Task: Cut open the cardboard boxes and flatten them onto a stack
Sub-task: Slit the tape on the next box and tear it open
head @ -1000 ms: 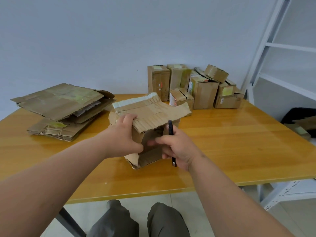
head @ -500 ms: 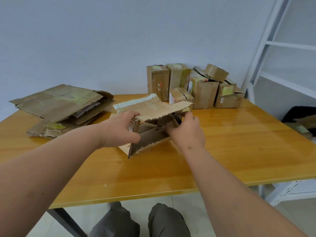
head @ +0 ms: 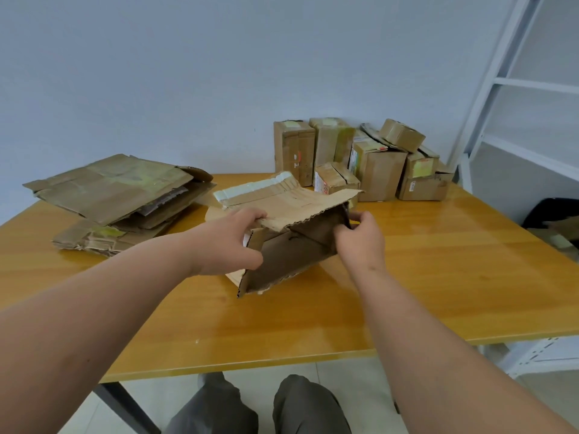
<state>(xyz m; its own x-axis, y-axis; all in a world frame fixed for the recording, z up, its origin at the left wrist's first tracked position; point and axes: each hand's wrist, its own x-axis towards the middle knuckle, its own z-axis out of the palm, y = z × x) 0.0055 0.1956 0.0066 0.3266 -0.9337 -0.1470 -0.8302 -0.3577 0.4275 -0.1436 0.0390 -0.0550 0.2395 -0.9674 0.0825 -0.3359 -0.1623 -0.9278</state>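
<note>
A cut-open cardboard box (head: 291, 258) lies on its side in the middle of the wooden table (head: 438, 277), its open end facing me and a long top flap spread above it. My left hand (head: 232, 245) grips its left wall and the edge of that flap. My right hand (head: 360, 242) is at the box's right corner, fingers curled round a thin black cutter (head: 346, 213) that is mostly hidden. A stack of flattened cardboard (head: 116, 189) lies at the table's left.
Several closed cardboard boxes (head: 376, 164) stand grouped against the wall at the back right of the table. A white metal shelf frame (head: 517, 120) rises on the right, with a dark object (head: 551, 211) beyond the table's right edge. My knees show under the near edge.
The box has been tipped and pulled wider open, its inside now facing me. My right hand moved from the box's front to its right corner. My left hand shifted onto the left wall.
</note>
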